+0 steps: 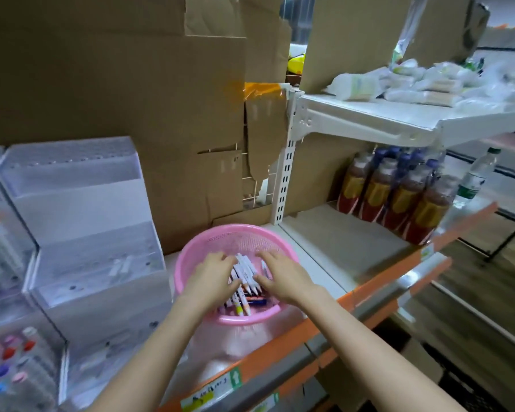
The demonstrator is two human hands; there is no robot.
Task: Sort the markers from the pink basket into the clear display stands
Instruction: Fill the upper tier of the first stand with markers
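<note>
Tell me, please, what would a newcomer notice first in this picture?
The eye goes first to the pink basket at the centre of the shelf, where the left hand and the right hand touch a heap of white markers. To its left stands a tall clear display stand. On the right, dark drink bottles stand on the lower shelf.
</note>
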